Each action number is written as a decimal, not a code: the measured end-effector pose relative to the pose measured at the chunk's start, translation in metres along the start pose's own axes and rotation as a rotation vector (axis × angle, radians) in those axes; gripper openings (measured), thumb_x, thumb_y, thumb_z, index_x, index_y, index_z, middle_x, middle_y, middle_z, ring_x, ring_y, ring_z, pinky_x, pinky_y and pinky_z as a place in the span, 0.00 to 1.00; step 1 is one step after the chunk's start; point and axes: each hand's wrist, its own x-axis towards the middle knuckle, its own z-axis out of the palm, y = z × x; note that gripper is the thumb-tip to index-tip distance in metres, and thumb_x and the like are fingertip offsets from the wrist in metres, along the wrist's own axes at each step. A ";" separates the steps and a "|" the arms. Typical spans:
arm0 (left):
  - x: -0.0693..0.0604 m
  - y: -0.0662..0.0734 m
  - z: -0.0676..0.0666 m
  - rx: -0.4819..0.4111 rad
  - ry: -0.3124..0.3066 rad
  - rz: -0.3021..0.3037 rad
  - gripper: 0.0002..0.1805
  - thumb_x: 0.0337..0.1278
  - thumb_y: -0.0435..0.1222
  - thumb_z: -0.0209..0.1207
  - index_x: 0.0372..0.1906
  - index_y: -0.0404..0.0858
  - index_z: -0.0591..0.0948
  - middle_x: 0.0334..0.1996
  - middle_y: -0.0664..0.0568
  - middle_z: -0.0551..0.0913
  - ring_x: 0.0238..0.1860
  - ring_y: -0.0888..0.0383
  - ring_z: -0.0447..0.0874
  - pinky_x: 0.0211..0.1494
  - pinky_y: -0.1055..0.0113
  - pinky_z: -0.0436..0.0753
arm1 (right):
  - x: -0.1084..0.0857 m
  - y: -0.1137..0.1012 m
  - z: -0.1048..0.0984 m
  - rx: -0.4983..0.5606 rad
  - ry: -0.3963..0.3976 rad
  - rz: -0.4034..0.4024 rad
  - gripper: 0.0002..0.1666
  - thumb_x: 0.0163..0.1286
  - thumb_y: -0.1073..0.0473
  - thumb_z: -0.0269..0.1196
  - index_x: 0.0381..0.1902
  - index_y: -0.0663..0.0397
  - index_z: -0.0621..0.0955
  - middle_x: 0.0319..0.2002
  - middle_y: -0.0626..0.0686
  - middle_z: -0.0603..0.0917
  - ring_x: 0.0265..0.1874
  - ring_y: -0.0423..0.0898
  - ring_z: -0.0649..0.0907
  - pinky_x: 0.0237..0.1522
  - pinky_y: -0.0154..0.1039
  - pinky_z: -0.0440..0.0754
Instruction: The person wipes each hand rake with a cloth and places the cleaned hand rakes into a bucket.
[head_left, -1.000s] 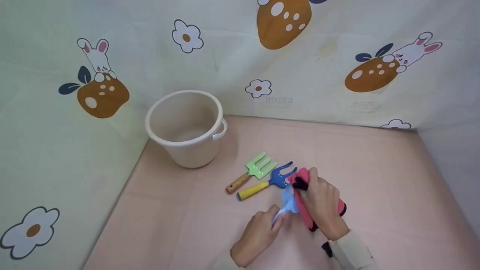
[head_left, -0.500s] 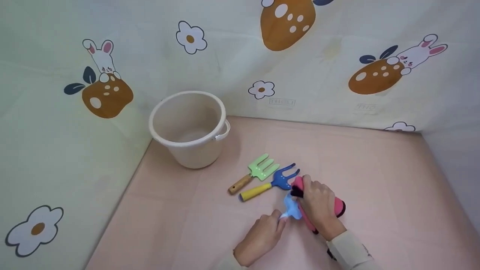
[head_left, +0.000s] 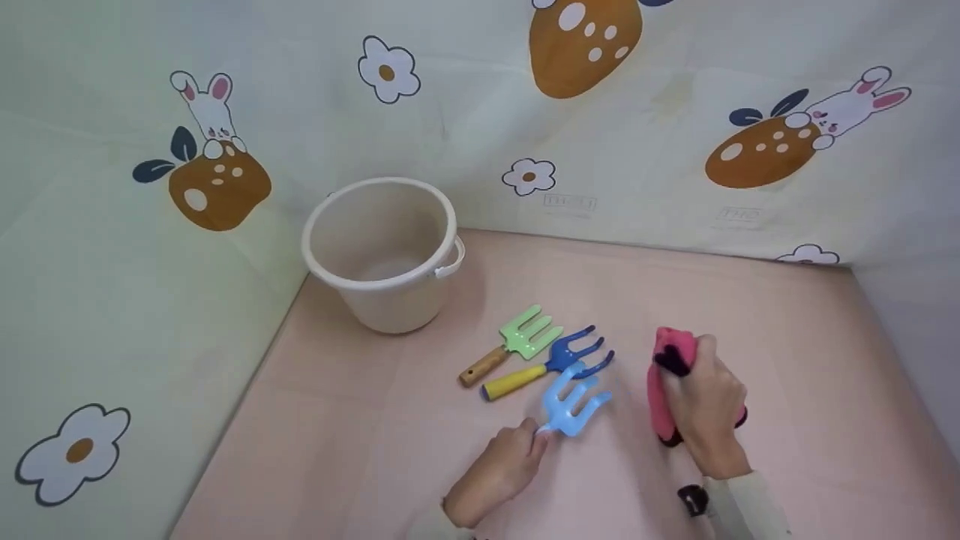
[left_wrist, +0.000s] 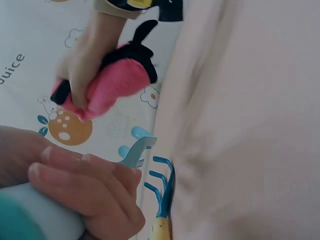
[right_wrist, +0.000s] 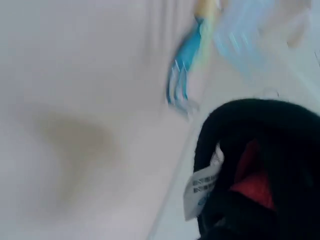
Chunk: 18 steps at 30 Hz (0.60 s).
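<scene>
My left hand [head_left: 495, 469] grips the handle of a light blue hand fork [head_left: 559, 411], its prongs pointing away over the floor. My right hand [head_left: 711, 401], apart to the right, clutches a bunched pink cloth item [head_left: 658, 397] with black trim. In the left wrist view the pink cloth [left_wrist: 120, 82] looks fuzzy, with a black flap. The right wrist view shows its black-edged opening [right_wrist: 255, 112] and a white tag [right_wrist: 202, 190]; its exact kind is unclear. Beyond the light blue fork lie a blue three-pronged hand fork [head_left: 517, 381] with a yellow handle and a green hand fork [head_left: 521, 337].
A cream bucket [head_left: 394, 309] with a side handle stands at the back left, near the corner. Pale printed sheets [head_left: 450, 135] rise behind and beside the pinkish floor covering [head_left: 360, 420].
My right hand has pulled the pink cloth off the light blue fork and away to the right, uncovering its prongs. My left hand has shifted slightly left with the fork.
</scene>
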 end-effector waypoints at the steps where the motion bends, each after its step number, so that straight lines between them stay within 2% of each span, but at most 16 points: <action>1: 0.000 -0.002 -0.001 -0.024 0.001 -0.010 0.15 0.71 0.44 0.43 0.39 0.36 0.73 0.18 0.53 0.68 0.16 0.60 0.67 0.18 0.71 0.65 | 0.002 0.002 -0.003 0.022 -0.006 0.036 0.17 0.54 0.64 0.66 0.29 0.66 0.68 0.10 0.54 0.66 0.07 0.48 0.69 0.12 0.42 0.67; 5: -0.001 -0.002 -0.003 -0.105 -0.022 -0.032 0.15 0.70 0.45 0.44 0.43 0.38 0.73 0.18 0.53 0.69 0.14 0.60 0.67 0.17 0.71 0.65 | 0.001 0.002 -0.010 0.067 -0.123 0.111 0.17 0.57 0.64 0.64 0.32 0.66 0.67 0.10 0.51 0.66 0.08 0.45 0.70 0.14 0.38 0.67; 8: -0.002 -0.002 -0.005 -0.146 -0.031 -0.019 0.14 0.70 0.45 0.44 0.44 0.39 0.73 0.17 0.54 0.69 0.14 0.61 0.66 0.17 0.71 0.65 | -0.001 0.000 -0.012 0.088 -0.164 0.172 0.16 0.56 0.65 0.64 0.33 0.66 0.67 0.11 0.51 0.67 0.10 0.46 0.71 0.15 0.37 0.67; 11: -0.004 -0.003 -0.010 -0.188 -0.026 0.004 0.13 0.70 0.45 0.45 0.43 0.39 0.73 0.17 0.56 0.69 0.14 0.62 0.65 0.16 0.73 0.64 | -0.002 0.000 -0.015 0.139 -0.215 0.281 0.17 0.57 0.63 0.65 0.33 0.64 0.67 0.14 0.53 0.70 0.14 0.46 0.72 0.18 0.35 0.68; 15: -0.006 -0.007 -0.020 -0.206 0.014 0.059 0.13 0.69 0.45 0.46 0.43 0.39 0.73 0.17 0.57 0.70 0.13 0.63 0.65 0.15 0.75 0.64 | -0.002 0.000 -0.019 0.250 -0.350 0.462 0.21 0.61 0.53 0.65 0.37 0.61 0.67 0.24 0.56 0.75 0.21 0.44 0.73 0.21 0.31 0.70; 18: -0.008 -0.011 -0.029 -0.201 0.046 0.099 0.17 0.69 0.45 0.46 0.52 0.39 0.73 0.17 0.58 0.71 0.13 0.63 0.66 0.15 0.76 0.65 | -0.001 0.003 -0.023 0.312 -0.434 0.559 0.25 0.61 0.46 0.64 0.41 0.59 0.68 0.31 0.58 0.77 0.25 0.43 0.74 0.25 0.30 0.72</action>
